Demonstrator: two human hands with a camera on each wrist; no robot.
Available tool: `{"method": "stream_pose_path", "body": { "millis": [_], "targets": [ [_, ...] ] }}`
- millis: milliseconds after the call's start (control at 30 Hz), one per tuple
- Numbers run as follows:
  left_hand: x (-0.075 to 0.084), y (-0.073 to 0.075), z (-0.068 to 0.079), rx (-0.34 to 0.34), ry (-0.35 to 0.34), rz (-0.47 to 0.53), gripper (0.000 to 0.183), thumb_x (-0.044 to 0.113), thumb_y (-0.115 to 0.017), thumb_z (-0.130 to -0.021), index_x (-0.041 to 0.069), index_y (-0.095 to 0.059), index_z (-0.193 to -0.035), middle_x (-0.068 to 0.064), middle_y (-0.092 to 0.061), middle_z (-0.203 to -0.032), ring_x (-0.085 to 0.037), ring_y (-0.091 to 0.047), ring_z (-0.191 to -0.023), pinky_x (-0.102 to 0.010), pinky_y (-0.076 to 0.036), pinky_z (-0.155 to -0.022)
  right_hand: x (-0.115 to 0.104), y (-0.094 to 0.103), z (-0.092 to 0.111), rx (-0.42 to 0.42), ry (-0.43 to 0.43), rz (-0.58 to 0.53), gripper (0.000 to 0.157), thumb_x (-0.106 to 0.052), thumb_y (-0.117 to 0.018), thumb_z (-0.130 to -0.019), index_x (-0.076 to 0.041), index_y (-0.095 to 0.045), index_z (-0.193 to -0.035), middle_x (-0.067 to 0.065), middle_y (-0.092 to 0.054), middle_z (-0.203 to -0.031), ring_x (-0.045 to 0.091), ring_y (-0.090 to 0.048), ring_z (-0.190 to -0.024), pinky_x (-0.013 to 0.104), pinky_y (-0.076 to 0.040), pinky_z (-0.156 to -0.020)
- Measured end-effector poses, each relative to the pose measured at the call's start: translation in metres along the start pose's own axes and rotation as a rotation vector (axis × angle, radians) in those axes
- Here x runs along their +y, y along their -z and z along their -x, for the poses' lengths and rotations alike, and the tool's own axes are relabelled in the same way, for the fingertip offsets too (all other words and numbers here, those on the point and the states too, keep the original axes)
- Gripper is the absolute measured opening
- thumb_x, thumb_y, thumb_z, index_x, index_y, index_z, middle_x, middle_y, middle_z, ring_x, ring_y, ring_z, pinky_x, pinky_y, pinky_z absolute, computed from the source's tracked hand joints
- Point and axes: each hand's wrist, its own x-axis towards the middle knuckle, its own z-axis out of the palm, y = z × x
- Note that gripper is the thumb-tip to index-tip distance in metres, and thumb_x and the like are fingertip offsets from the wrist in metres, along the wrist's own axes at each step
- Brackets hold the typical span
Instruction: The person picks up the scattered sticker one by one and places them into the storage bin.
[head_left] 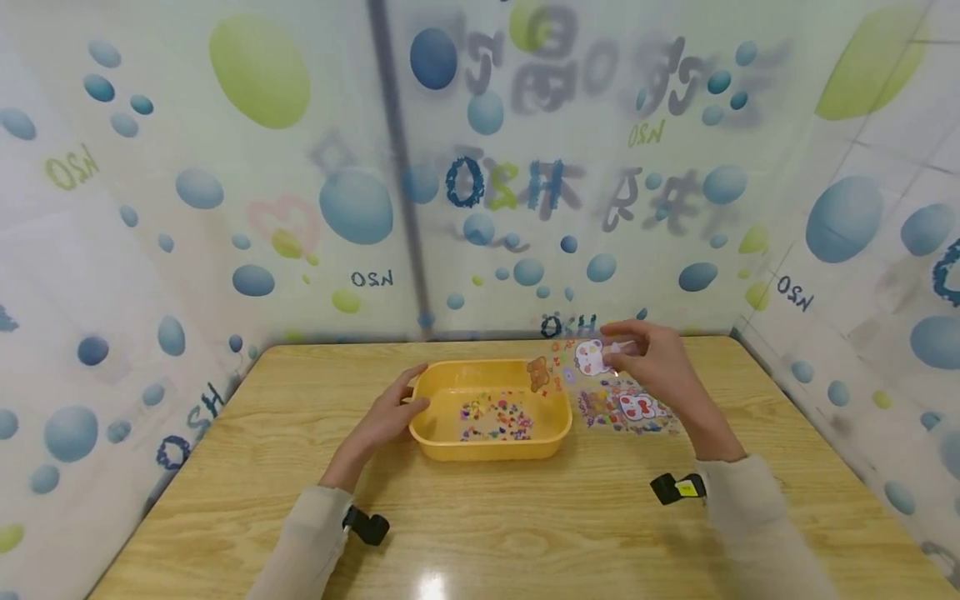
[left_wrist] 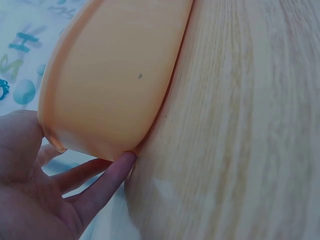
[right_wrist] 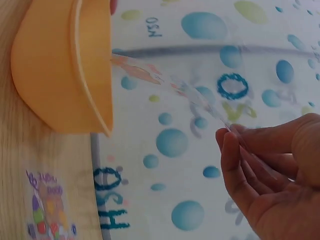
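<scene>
A yellow plastic basin (head_left: 491,452) stands on the wooden table. My left hand (head_left: 386,418) grips its left end, thumb over the rim and fingers (left_wrist: 107,182) against the outer wall in the left wrist view. Above the table at the basin's right, my right hand (head_left: 660,367) pinches a clear plastic sheet (head_left: 591,358) printed with a white cartoon animal and a brown bear. The sheet's left end overlaps the basin's right rim in the head view; it is seen nearly edge-on in the right wrist view. Inside the basin lies a sheet with small colourful prints (head_left: 495,417).
Right of the basin, another clear printed sheet (head_left: 637,408) with a red-and-white cartoon face lies on the table (head_left: 487,533). A curtain (head_left: 480,275) patterned with blue and green dots hangs behind the table and along both sides.
</scene>
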Motion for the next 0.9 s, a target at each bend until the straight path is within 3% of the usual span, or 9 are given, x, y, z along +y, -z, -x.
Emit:
{"method": "stream_pose_path", "body": {
  "millis": [133,367,700,900],
  "targets": [
    [0.005,-0.001,0.003,0.006,0.017,0.001,0.057,0.024,-0.052,-0.099,0.029,-0.029,-0.151,-0.020,-0.044,-0.142,-0.035,-0.052,-0.120,-0.038,-0.055,-0.081,-0.012,-0.018,-0.010,-0.042,0.022,0.005,0.036,-0.014,-0.068,-0.089,-0.007,-0.062,-0.124,0.013,-0.068,-0.110,0.027,-0.068,-0.082,0.027,-0.054,-0.063],
    [-0.002,-0.004,0.002,0.024,0.022,-0.013,0.057,0.024,-0.052,-0.099,0.031,-0.028,-0.150,-0.018,-0.044,-0.144,-0.036,-0.050,-0.123,-0.040,-0.055,-0.083,-0.041,-0.053,-0.023,-0.110,-0.009,0.059,0.035,-0.010,-0.064,-0.089,-0.010,-0.063,-0.123,0.007,-0.067,-0.116,0.019,-0.068,-0.088,0.034,-0.057,-0.073],
    [0.001,-0.001,0.001,0.021,0.002,-0.012,0.058,0.024,-0.052,-0.099,0.029,-0.028,-0.151,-0.022,-0.046,-0.140,-0.035,-0.055,-0.117,-0.037,-0.055,-0.079,-0.061,-0.102,-0.041,-0.213,-0.018,0.043,0.033,-0.009,-0.063,-0.089,-0.011,-0.064,-0.122,0.006,-0.065,-0.115,0.015,-0.067,-0.083,0.029,-0.056,-0.068],
    [0.001,0.000,0.001,0.010,-0.025,0.001,0.058,0.023,-0.051,-0.099,0.027,-0.027,-0.152,-0.023,-0.045,-0.140,-0.036,-0.055,-0.118,-0.036,-0.056,-0.075,-0.064,-0.120,-0.052,-0.239,-0.082,0.003,0.034,-0.004,-0.064,-0.085,-0.009,-0.065,-0.119,0.005,-0.066,-0.111,0.015,-0.065,-0.078,0.029,-0.055,-0.065]
  ]
}}
